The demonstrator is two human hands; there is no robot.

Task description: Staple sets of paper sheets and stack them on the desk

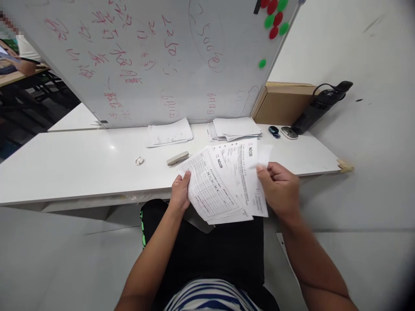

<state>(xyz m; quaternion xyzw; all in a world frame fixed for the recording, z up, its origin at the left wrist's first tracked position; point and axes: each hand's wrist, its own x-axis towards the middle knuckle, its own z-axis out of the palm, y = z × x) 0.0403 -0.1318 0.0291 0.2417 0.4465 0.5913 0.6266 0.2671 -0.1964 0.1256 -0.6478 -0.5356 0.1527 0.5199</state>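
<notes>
Hanging over the worktop's (81, 172) front edge, the fanned sheets (210, 190) are pinched by the left hand (180, 191) at one side and the right hand (281, 190) at the other. They look light, limp and easily creased; the margins seem the best hold, though layers could slide. Fingers underneath are hidden; sheet count and fine print stay unclear. Beyond, a stapler (177, 158) lies mid-worktop, two stacks (171, 131) along its back edge.

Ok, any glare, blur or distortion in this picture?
Head view: glare spot on the white desk, darkening at the right edge, pixelated patch top left, apparent wide-angle stretch; on the held papers, ND2B headings readable, fine print too small or soft.
</notes>
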